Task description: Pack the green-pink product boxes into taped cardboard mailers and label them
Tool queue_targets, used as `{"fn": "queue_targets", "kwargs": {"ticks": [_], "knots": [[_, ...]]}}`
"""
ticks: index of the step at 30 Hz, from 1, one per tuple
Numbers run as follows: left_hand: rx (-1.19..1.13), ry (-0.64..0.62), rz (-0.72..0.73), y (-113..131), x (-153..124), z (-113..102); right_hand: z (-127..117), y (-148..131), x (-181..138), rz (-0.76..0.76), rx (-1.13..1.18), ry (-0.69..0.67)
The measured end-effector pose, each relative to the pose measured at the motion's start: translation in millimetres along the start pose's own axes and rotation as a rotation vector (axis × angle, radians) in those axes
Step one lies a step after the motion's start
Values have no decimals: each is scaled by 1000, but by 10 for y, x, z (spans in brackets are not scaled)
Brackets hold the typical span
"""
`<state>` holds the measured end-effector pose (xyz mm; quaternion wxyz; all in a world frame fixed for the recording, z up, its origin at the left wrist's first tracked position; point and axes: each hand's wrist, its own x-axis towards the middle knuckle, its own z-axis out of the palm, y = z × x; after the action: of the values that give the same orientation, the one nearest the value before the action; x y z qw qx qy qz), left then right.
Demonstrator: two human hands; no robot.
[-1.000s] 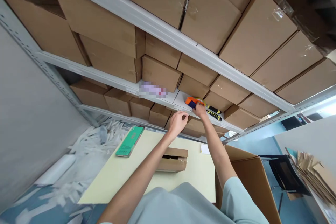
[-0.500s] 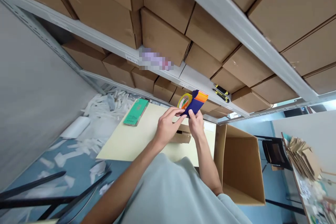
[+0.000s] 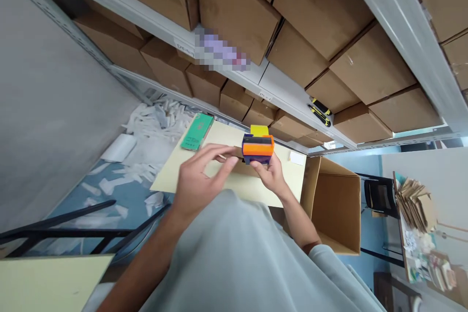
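An orange and blue tape dispenser [image 3: 258, 148] with a yellow tape roll is held over the pale yellow table [image 3: 171, 175]. My right hand [image 3: 271, 177] grips the dispenser from below. My left hand [image 3: 199, 175] is beside it on the left, fingers spread and stretched toward the dispenser, blurred by motion. A small cardboard box [image 3: 239, 166] lies on the table, mostly hidden behind my hands.
A green flat box [image 3: 197, 131] lies at the table's far left corner. Grey shelves [image 3: 288, 97] hold many cardboard boxes and two yellow-black knives [image 3: 321, 111]. An open large carton [image 3: 334, 204] stands to the right. Paper scraps litter the floor on the left.
My right hand took the tape dispenser off the shelf and brought it down over the table. My left hand came down with it, and my view tilted downward.
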<state>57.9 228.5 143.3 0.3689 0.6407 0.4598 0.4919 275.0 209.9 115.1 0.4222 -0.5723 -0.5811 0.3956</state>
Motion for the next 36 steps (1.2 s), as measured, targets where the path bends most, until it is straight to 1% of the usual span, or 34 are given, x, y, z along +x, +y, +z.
{"fn": "queue_targets", "kwargs": {"ticks": [2, 3, 6, 9, 11, 13, 15, 19, 23, 27, 30, 33, 35, 36], "knots": [[-29, 47, 21, 83, 83, -143, -102, 8, -26, -51, -156, -99], [-33, 44, 45, 124, 132, -206, -162, 9, -32, -91, -238, -143], [-2, -55, 120, 202, 273, -330, -333, 14, -15, -278, -460, -224], [1, -185, 193, 203, 367, -382, -467, 13, 22, -454, -630, -257], [-16, -261, 262, 187, 397, -401, -540, -12, 39, -521, -707, -289], [-22, -303, 341, 175, 407, -416, -604, -64, 46, -563, -761, -324], [-12, -304, 398, 175, 404, -426, -655, -138, 45, -610, -807, -333], [30, -273, 470, 204, 374, -452, -709, -289, 28, -719, -861, -308], [76, -270, 521, 254, 329, -499, -730, -357, -1, -726, -903, -328], [82, -252, 516, 289, 276, -531, -746, -363, -43, -714, -956, -320], [52, -257, 496, 290, 247, -533, -747, -373, -86, -689, -978, -334], [72, -241, 468, 267, 214, -518, -721, -365, -126, -673, -956, -384], [113, -224, 420, 228, 178, -498, -685, -335, -143, -648, -932, -428], [120, -223, 374, 199, 152, -484, -664, -315, -148, -629, -917, -445]]}}
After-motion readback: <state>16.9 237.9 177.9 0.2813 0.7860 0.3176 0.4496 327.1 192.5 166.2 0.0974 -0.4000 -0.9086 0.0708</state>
